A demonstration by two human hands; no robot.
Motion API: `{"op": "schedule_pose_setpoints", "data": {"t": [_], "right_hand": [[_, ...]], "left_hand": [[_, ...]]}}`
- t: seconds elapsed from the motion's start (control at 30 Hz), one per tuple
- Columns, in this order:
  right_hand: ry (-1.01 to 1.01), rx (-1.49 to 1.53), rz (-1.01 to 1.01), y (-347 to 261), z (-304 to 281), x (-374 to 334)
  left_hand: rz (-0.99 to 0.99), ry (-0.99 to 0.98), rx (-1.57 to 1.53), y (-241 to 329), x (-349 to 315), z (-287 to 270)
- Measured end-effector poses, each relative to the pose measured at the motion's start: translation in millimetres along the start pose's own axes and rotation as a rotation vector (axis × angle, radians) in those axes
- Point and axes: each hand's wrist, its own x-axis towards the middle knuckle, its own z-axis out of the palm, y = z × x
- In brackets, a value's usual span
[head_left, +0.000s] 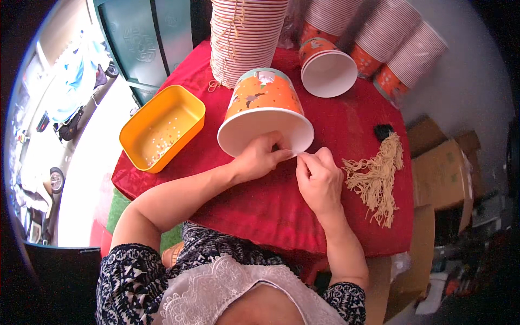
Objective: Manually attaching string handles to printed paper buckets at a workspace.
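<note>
A large orange paper bucket (276, 97) with a white inside and printed figures lies tilted on the red-covered table, its mouth toward me. My left hand (260, 158) is at the near rim, closed, with fingers partly inside the mouth and the thumb at the edge. At the same spot on the rim, my right hand (319, 181) is closed in a pinch. Whatever is between its fingertips is too small to make out. A bundle of beige strings (379, 173), dark at its top end, lies right of my right hand.
Left of the bucket is a yellow tray (189, 124) with small pale bits in it. A tall stack of nested buckets (249, 38) rises behind. Another bucket (330, 75) lies at the back right, near more stacks (387, 32). Cardboard boxes (441, 173) stand beyond the table's right edge.
</note>
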Motion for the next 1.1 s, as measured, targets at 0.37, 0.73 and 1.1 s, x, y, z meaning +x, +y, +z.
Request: {"op": "schedule_pose_setpoints", "data": {"t": [0.37,0.73,1.1], "right_hand": [[-0.073,0.012,0.075,17,20,-2],[-0.057,0.186,0.145,22,31,-4],[-0.096,0.29,0.214,15,26,-5]], "left_hand": [[-0.176,-0.242,-0.292,6,2,-6],[-0.141,-0.283,-0.268,1,3,-7],[-0.316,-0.235,-0.314,12,8,-12]]}}
